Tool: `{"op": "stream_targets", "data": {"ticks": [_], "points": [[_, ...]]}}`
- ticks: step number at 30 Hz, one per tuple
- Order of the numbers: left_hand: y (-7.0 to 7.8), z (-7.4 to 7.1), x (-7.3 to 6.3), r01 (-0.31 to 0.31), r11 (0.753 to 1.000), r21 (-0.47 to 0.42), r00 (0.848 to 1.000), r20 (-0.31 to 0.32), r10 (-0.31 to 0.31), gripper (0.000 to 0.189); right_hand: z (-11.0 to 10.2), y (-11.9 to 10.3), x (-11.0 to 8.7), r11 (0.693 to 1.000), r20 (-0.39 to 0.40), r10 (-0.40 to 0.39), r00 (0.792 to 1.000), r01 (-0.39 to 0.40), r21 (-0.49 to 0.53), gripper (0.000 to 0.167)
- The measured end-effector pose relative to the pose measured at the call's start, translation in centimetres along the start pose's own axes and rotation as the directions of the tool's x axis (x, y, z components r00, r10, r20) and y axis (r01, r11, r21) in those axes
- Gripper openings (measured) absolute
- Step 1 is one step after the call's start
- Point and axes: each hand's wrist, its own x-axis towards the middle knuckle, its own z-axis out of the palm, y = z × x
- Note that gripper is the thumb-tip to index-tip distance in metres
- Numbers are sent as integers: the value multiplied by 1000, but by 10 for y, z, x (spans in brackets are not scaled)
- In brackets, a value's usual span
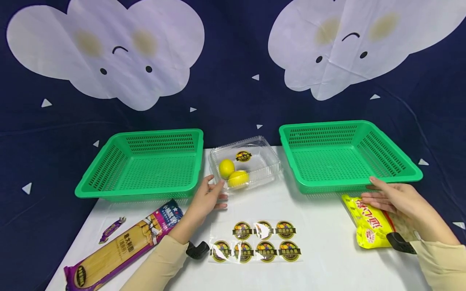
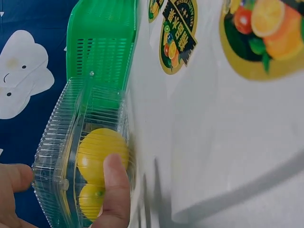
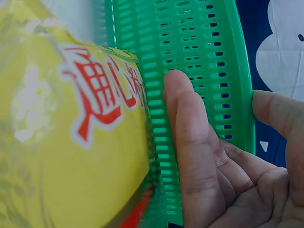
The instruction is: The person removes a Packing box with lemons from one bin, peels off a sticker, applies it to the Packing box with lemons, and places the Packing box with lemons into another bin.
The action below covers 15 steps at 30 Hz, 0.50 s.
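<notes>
My left hand (image 1: pixel 208 197) is at the near left corner of a clear plastic clamshell box (image 1: pixel 263 163), its fingers spread; in the left wrist view, the thumb and a finger overlap the box. Two yellow lemons (image 1: pixel 238 178) show through its side. On the right, my right hand (image 1: pixel 398 198) is at the front rim of the right green basket (image 1: pixel 302 188). Its thumb is by the rim and its straight fingers lie along the outer wall; whether they press it I cannot tell. Beneath that hand lies a yellow pasta bag (image 1: pixel 371 222).
Another green basket (image 1: pixel 138 194) stands at the left. In front of it lie a long spaghetti pack (image 1: pixel 123 248) and a small purple wrapped candy (image 1: pixel 112 230). A sheet of round fruit stickers (image 1: pixel 255 242) lies at the table's middle. Behind hangs a dark blue cloud-patterned cloth (image 1: pixel 233 93).
</notes>
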Motion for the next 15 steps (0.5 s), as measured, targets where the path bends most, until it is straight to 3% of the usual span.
{"op": "stream_targets", "data": {"ticks": [5,12,15], "points": [[0,1,7,44,998,-36,999,-2,-44,69,2,1,2,1000,3,-23,1000,23,17,89],[-1,6,14,48,996,-78,999,-3,-48,60,1,0,6,993,0,-22,1000,22,116,39],[-1,8,15,54,993,-106,998,-6,-55,54,0,1,7,993,10,-13,1000,12,119,38]]}}
